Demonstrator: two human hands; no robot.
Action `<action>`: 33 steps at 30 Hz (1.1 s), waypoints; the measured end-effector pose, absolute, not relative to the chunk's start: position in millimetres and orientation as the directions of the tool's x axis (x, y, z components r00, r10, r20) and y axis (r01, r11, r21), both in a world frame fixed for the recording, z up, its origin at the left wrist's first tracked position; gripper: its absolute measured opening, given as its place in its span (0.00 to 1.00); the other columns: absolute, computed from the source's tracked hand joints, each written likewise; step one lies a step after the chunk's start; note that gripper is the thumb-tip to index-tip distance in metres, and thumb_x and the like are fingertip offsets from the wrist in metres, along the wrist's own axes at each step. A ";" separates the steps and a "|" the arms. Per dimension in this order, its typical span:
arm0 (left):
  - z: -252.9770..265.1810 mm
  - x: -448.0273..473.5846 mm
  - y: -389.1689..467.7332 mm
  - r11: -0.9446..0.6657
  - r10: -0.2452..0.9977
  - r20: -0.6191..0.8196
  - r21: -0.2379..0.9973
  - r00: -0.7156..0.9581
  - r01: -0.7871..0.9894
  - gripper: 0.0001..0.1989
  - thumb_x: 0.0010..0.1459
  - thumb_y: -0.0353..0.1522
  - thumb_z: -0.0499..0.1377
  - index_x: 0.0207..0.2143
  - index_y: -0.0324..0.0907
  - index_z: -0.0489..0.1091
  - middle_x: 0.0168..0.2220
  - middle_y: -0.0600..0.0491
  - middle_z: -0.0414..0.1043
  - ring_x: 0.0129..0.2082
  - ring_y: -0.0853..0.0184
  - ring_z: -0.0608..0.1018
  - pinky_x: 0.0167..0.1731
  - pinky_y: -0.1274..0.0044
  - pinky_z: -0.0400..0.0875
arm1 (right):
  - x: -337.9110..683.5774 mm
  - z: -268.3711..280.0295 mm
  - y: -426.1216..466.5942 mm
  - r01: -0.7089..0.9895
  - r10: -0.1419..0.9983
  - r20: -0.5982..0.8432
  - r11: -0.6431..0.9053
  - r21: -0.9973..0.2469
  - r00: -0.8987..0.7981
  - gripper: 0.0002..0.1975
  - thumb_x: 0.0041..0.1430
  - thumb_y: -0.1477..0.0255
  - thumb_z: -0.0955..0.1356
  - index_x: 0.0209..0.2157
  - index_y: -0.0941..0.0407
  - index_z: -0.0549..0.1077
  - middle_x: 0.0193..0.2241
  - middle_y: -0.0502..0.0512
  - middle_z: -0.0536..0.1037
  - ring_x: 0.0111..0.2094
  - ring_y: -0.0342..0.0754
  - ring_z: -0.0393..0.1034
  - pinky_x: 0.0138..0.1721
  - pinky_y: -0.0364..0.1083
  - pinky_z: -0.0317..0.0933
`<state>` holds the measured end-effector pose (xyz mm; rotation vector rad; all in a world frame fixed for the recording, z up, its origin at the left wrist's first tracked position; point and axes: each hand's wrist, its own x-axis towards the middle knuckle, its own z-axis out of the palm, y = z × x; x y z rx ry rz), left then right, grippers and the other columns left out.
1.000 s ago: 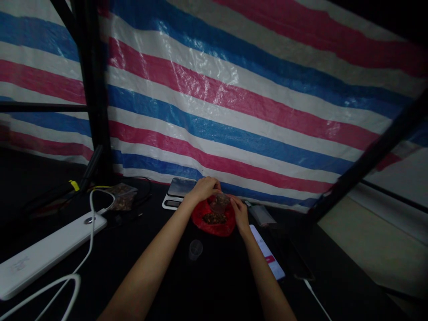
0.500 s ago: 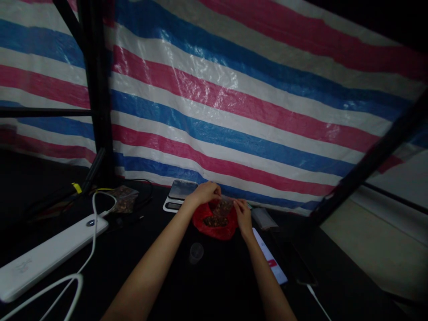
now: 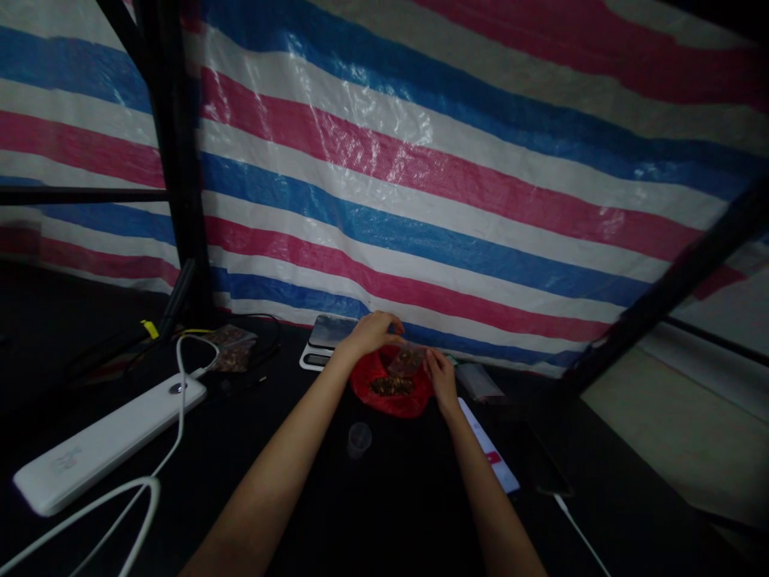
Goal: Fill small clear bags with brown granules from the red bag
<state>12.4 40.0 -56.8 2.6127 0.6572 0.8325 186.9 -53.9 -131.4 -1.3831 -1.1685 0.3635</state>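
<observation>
A red plastic bag (image 3: 416,403) lies spread on the black table with small brown pieces (image 3: 390,386) heaped in it; they are too dim to name. Above the heap is a small clear plastic bag (image 3: 408,362), with a few brown bits showing in its lower part. My right hand (image 3: 442,377) pinches this clear bag at its right edge. Over the bag's left upper side my left hand (image 3: 376,330) hovers, fingers curved and apart from the thumb, nothing visible between them. A clear plastic cup (image 3: 359,439) stands nearer to me.
Behind my left hand sits a digital scale (image 3: 328,332). A filled clear bag (image 3: 231,348) and a white power strip (image 3: 114,441) with a looping cable lie left. On the right are clear packets (image 3: 479,382), a lit phone (image 3: 489,449) and a dark phone (image 3: 544,461). Striped sheeting (image 3: 420,200) hangs behind.
My left hand has come off the clear bag's edge and its fingers have parted. The clear bag hangs lower on the left, still in my right hand. The whole view has shifted slightly.
</observation>
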 end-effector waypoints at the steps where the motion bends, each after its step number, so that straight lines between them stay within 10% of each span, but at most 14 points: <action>1: -57.7 12.7 40.3 -0.838 0.521 0.437 0.424 0.733 0.343 0.13 0.47 0.40 0.59 0.34 0.42 0.71 0.35 0.53 0.73 0.36 0.66 0.72 0.35 0.79 0.62 | 186.1 -131.5 -54.0 0.391 0.802 0.403 0.233 -0.891 0.441 0.22 0.50 0.54 0.61 0.32 0.58 0.72 0.16 0.46 0.66 0.15 0.40 0.53 0.17 0.40 0.48; 21: -59.7 11.5 42.0 -0.832 0.531 0.392 0.411 0.751 0.373 0.08 0.47 0.37 0.60 0.28 0.41 0.72 0.28 0.55 0.72 0.29 0.70 0.72 0.28 0.82 0.60 | 178.8 -118.9 -60.9 0.516 0.787 0.482 0.249 -0.820 0.386 0.21 0.53 0.56 0.60 0.25 0.59 0.71 0.12 0.44 0.58 0.16 0.39 0.51 0.20 0.40 0.47; 33: -66.9 15.7 48.9 -0.822 0.513 0.437 0.499 0.739 0.276 0.10 0.48 0.38 0.59 0.29 0.40 0.72 0.30 0.54 0.73 0.30 0.70 0.72 0.30 0.82 0.61 | 193.2 -127.0 -59.6 0.704 0.783 0.465 0.050 -0.709 0.413 0.19 0.47 0.56 0.64 0.30 0.55 0.75 0.27 0.53 0.76 0.28 0.48 0.68 0.32 0.44 0.59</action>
